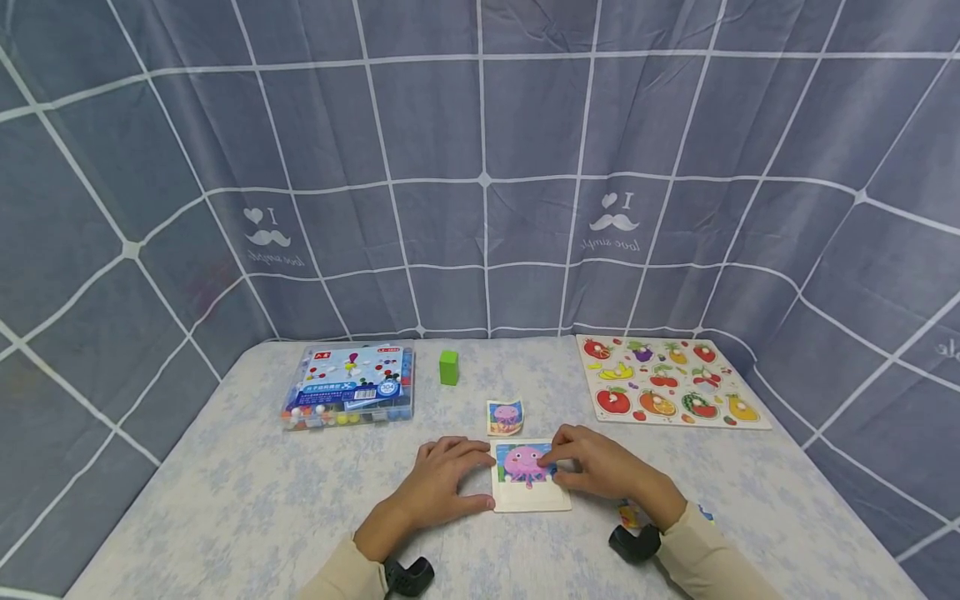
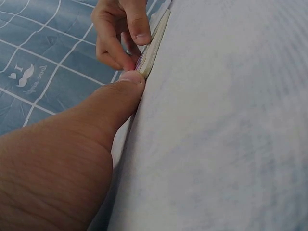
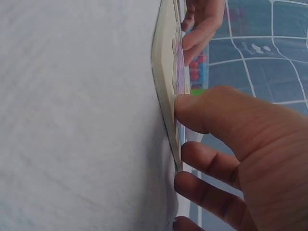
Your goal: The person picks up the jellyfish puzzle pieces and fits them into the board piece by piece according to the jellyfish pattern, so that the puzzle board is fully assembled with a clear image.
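A square wooden puzzle board [image 1: 531, 500] lies flat on the table with a pink octopus picture [image 1: 522, 461] in its upper part. My left hand [image 1: 444, 482] rests at the board's left side, its fingertips at the upper edge area and thumb at the lower left corner. From the right, my right hand [image 1: 600, 467] touches the picture with bent fingertips, its thumb [image 3: 192, 108] on the board's face in the right wrist view. Just behind the board lies a small octopus picture card [image 1: 505, 417].
A clear box [image 1: 352, 387] of coloured balls stands back left, beside a green block [image 1: 448, 367]. A fruit peg board [image 1: 667, 383] lies back right. Small colourful pieces [image 1: 628, 515] lie partly hidden under the right forearm. A grid-patterned curtain [image 1: 525, 225] surrounds the table.
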Motion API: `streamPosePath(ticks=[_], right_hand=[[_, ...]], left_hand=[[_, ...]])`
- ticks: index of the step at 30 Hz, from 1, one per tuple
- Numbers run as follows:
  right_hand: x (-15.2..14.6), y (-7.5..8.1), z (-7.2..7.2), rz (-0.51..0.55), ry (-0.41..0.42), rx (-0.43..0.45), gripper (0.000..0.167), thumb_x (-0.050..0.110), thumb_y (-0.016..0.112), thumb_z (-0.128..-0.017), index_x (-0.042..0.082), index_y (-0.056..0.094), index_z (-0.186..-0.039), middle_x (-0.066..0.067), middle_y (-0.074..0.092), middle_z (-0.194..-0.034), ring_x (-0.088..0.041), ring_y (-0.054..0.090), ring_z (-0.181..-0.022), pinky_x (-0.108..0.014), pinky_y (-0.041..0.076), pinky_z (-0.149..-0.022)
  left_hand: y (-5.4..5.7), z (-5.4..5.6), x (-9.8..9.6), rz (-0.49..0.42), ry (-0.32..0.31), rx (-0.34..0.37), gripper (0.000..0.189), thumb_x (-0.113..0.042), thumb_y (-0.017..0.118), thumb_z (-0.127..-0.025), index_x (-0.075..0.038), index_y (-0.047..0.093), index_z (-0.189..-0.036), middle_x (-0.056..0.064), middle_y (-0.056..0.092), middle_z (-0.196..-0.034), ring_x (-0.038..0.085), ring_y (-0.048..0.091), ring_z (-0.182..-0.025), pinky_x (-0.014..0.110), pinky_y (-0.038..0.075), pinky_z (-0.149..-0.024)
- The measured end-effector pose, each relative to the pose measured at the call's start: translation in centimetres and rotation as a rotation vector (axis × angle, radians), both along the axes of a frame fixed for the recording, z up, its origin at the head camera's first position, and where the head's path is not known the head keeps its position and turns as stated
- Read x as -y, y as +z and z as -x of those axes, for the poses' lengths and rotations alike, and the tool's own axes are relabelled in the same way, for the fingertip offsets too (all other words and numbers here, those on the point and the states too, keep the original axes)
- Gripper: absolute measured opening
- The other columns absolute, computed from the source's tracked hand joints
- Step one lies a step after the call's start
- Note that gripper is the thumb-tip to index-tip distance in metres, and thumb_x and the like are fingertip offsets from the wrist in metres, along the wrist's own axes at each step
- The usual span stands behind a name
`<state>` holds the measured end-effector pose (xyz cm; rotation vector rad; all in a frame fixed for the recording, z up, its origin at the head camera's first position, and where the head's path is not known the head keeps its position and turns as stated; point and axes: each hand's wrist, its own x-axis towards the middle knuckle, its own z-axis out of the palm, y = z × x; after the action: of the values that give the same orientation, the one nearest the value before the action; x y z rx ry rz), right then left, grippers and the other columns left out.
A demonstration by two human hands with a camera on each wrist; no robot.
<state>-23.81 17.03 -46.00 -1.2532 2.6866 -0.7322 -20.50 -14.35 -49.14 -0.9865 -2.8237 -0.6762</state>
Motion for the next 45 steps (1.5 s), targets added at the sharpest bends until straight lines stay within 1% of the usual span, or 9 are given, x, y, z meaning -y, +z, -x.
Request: streamPosePath(ticks=[4,8,10,18,22,27,34,40,45], right_hand=[[-0.1,0.0,-0.2,-0.015,-0.008,0.001,0.030,0.019,0.073,-0.095,0.018,0.074,-0.125,0.007,0.059,-0.109,-0.011,0.052,-0.091,-0.030,0.046,-0.077],[-1.0,0.1,-0.9,-0.041,-0.056,0.024,0.041,0.029,0.072,-0.096,0.019,0.066,-0.135,0.006,0.058,-0.119,-0.011,0.054,-0.104,-0.039,0.049,-0.090],[-1.8,0.2,-1.4,-0.045,-0.086,0.036,0.044,0.033,0.073,-0.096,0.019,0.064,-0.136,0.006,0.057,-0.123,-0.013,0.054,-0.110,-0.044,0.049,-0.095],[-6.4,0.9,-4.1,-0.103,-0.214,0.140,0.033,0.049,0.076,-0.088,0.030,0.069,-0.114,0.010,0.055,-0.117,-0.020,0.052,-0.110,-0.052,0.047,-0.094],[-8.1,1.0,-5.4,-0.112,-0.217,0.106,0.031,0.050,0.079,-0.085,0.032,0.068,-0.108,0.012,0.054,-0.115,-0.020,0.053,-0.107,-0.050,0.048,-0.090],[-8.6,0.9,-6.1,-0.121,-0.236,0.078,0.028,0.045,0.083,-0.082,0.033,0.068,-0.103,0.013,0.054,-0.113,-0.017,0.053,-0.103,-0.045,0.050,-0.087],[-8.6,0.5,-6.2,-0.104,-0.264,0.055,0.026,0.044,0.083,-0.082,0.035,0.068,-0.101,0.015,0.055,-0.113,-0.015,0.053,-0.102,-0.041,0.050,-0.086],[-8.8,0.0,-6.3,-0.074,-0.245,-0.014,0.025,0.043,0.082,-0.083,0.037,0.066,-0.101,0.017,0.054,-0.111,-0.011,0.053,-0.101,-0.039,0.050,-0.085],[-8.9,-0.3,-6.2,-0.063,-0.250,-0.033,0.026,0.042,0.083,-0.082,0.038,0.064,-0.099,0.018,0.053,-0.110,-0.009,0.051,-0.098,-0.037,0.048,-0.081]], left_hand=[[0.1,0.1,-0.1,0.005,-0.002,-0.015,0.055,-0.061,0.065,-0.092,-0.027,0.064,-0.134,-0.006,0.053,-0.146,0.027,0.043,-0.134,0.063,0.030,-0.101],[0.4,0.1,-0.5,0.014,-0.008,-0.008,0.056,-0.063,0.064,-0.091,-0.027,0.064,-0.134,-0.006,0.053,-0.146,0.027,0.043,-0.134,0.063,0.031,-0.101],[0.5,0.0,-0.6,0.022,-0.009,0.002,0.056,-0.063,0.064,-0.091,-0.027,0.064,-0.134,-0.006,0.053,-0.146,0.027,0.043,-0.134,0.062,0.030,-0.101],[0.8,0.0,-0.5,0.039,0.000,0.011,0.056,-0.061,0.066,-0.091,-0.027,0.064,-0.135,-0.006,0.053,-0.146,0.026,0.043,-0.134,0.062,0.030,-0.102],[0.7,0.0,-0.3,0.036,0.004,0.014,0.056,-0.062,0.065,-0.091,-0.027,0.063,-0.135,-0.006,0.052,-0.147,0.027,0.042,-0.135,0.063,0.029,-0.102],[0.6,-0.1,-0.2,0.016,0.005,0.009,0.056,-0.061,0.065,-0.092,-0.026,0.063,-0.135,-0.005,0.052,-0.147,0.029,0.042,-0.135,0.064,0.029,-0.102],[0.5,-0.2,-0.1,0.009,0.001,0.012,0.055,-0.060,0.066,-0.092,-0.026,0.063,-0.135,-0.004,0.052,-0.147,0.029,0.042,-0.135,0.064,0.029,-0.101],[0.5,-0.2,-0.1,0.012,0.007,0.017,0.055,-0.061,0.065,-0.092,-0.027,0.063,-0.135,-0.005,0.052,-0.147,0.028,0.041,-0.136,0.064,0.029,-0.102],[0.4,-0.3,-0.2,0.002,0.008,0.016,0.054,-0.060,0.066,-0.091,-0.027,0.064,-0.134,-0.005,0.052,-0.146,0.029,0.042,-0.135,0.064,0.029,-0.101]])
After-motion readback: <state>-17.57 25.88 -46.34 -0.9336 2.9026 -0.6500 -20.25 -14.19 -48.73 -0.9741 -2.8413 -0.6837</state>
